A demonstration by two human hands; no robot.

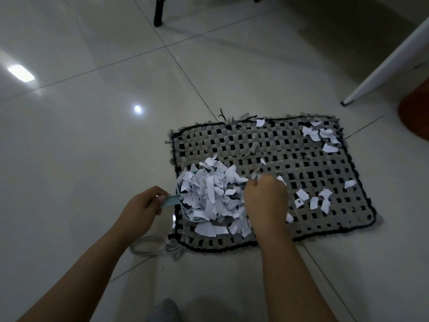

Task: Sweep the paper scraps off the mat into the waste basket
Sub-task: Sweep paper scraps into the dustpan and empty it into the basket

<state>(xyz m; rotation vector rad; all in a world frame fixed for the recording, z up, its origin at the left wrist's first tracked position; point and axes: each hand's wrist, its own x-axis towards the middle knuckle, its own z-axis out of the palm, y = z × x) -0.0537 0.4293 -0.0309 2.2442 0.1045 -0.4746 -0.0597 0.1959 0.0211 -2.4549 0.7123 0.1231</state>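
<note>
Heaping paper scraps left of right hand fingers.

The floor is glossy pale tile with thin dark grout lines, and it mirrors two ceiling lights — one broad patch at the far left, one small round spot nearer the middle. A black furniture leg stands at the top edge. A white slanted leg comes down from the upper right, and just beside its foot sits something reddish-brown, cut off by the edge. A loose grey cord lies coiled on the tile.
</note>
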